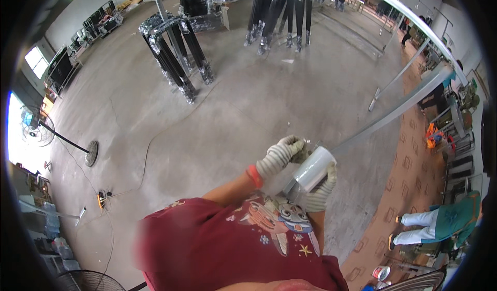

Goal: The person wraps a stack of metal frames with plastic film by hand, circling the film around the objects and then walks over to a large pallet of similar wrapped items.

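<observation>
Maroon cloth of my shirt (207,242) bulges nearest, and just beyond it a smooth, glossy, whitish cylindrical roll (315,168) sits at the near end of a long grey metal bar (414,100), its long axis slanting away, up to the right, roughly along the bar. My right hand (323,190), in ribbed knit, curls round the roll's right side; my left hand (281,157), likewise gloved, bunches its fingers beside it, pinching what I cannot tell.

Head view, single: left fisheye of a pair, head-worn, facing steeply down. Nearest: shirt (196,242), lower centre. Close: left hand (279,156), right hand (323,191), lower right of centre. Farther: floor (248,97), mid-frame; frames (168,66), top.
</observation>
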{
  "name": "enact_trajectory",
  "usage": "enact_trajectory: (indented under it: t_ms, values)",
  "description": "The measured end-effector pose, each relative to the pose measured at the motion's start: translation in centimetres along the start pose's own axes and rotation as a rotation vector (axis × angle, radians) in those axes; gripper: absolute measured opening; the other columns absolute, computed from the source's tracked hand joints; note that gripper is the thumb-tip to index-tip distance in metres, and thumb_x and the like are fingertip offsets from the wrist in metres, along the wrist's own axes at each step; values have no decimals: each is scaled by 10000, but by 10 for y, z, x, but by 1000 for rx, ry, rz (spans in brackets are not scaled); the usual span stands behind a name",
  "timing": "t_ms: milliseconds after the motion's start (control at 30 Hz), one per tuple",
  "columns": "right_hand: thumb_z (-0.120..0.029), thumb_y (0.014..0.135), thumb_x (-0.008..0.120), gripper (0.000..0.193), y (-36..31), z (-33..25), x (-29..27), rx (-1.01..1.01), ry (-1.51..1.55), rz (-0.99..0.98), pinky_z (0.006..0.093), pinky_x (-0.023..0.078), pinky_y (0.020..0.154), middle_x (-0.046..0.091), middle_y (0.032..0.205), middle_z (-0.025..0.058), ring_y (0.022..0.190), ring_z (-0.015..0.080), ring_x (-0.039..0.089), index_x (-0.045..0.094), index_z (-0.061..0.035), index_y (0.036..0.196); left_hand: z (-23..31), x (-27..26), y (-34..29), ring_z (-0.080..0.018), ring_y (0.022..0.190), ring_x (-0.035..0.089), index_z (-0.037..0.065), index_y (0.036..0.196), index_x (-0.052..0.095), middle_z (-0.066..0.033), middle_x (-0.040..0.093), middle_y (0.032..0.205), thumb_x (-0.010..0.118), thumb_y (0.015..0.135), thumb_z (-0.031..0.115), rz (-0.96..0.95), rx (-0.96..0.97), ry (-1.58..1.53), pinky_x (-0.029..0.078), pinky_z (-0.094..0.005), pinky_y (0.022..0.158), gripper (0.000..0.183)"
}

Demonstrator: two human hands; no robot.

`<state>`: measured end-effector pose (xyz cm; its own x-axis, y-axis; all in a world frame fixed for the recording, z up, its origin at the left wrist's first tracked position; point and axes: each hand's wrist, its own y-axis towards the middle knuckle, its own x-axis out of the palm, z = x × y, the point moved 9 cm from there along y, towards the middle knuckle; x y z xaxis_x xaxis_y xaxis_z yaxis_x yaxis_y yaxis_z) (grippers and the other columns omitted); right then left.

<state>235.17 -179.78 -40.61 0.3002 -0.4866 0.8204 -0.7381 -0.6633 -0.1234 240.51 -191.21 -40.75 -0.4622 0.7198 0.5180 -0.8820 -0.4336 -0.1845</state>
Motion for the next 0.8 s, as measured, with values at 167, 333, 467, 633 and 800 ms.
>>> enact_trajectory:
  t_ms: [167, 333, 467, 633, 800]
  values:
    - [-404, 742, 657, 613, 14, 12, -14, 54, 143, 4, 415, 522, 779, 574, 1046, 172, 899, 280, 594, 492, 42, 1129, -4, -4, 10, -113, 569, 540, 29, 945, 540, -37, 584, 730, 544, 890, 234, 26, -98, -153, 470, -229, 524, 212]
    - [-435, 743, 645, 671, 15, 25, 4, 82, 194, -73, 442, 494, 835, 551, 1098, 200, 960, 332, 571, 463, 43, 1178, -6, -27, 14, -79, 532, 501, 64, 966, 521, -3, 545, 689, 498, 912, 240, 229, -73, -7, 407, -184, 446, 186]
    - [-457, 766, 618, 691, 13, 41, 18, 128, 321, -109, 467, 434, 918, 528, 1154, 192, 1037, 340, 533, 433, 18, 1232, 21, -35, 11, -60, 557, 478, 110, 949, 510, 22, 515, 712, 490, 916, 238, 284, 181, 19, 402, -198, 466, 134]
    - [-519, 809, 544, 691, -2, 54, 29, 126, 237, -56, 466, 383, 957, 502, 1203, 169, 1095, 331, 486, 424, -4, 1253, 55, -26, -24, -94, 719, 531, 94, 1021, 521, -6, 552, 809, 573, 867, 307, 388, 181, 222, 467, -268, 645, 267]
    - [-523, 787, 576, 728, 15, 73, 33, 312, 441, -285, 460, 412, 911, 496, 1188, 173, 1054, 312, 497, 402, 14, 1247, 24, -39, -2, -97, 769, 527, 92, 995, 552, 0, 561, 847, 655, 800, 354, 235, 116, 419, 454, -254, 680, 343]
